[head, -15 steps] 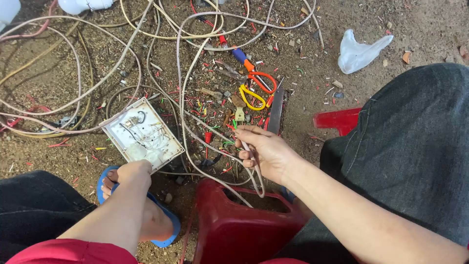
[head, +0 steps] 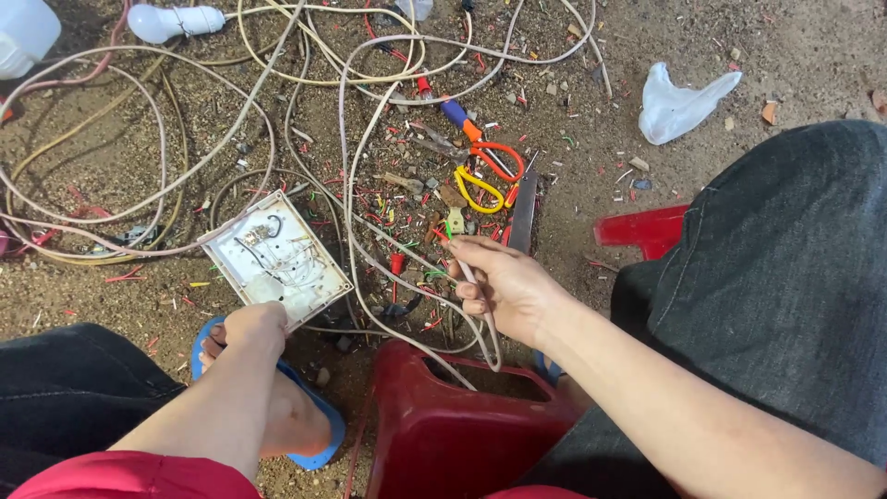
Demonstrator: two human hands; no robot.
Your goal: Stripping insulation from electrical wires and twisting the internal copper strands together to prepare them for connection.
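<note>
My right hand (head: 504,286) grips a thin pale cable (head: 356,166) that loops away over the dirt floor and trails down past a red plastic stool (head: 443,434). My left hand (head: 254,328) rests closed at the near edge of a white electrical switch plate (head: 277,259) lying face down with small wires on its back. I cannot see whether that hand pinches the plate or only touches it. Just beyond my right hand lie scissors with orange and yellow handles (head: 485,171) and a dark flat blade (head: 523,211).
Tangled pale cables (head: 139,139) and red and green wire scraps cover the ground. A white bulb (head: 171,20) and a white container (head: 23,32) lie far left. A crumpled plastic bag (head: 679,106) lies far right. My foot in a blue sandal (head: 305,434) sits below the plate.
My right hand has shifted slightly with the cable. My left hand stays at the plate's edge.
</note>
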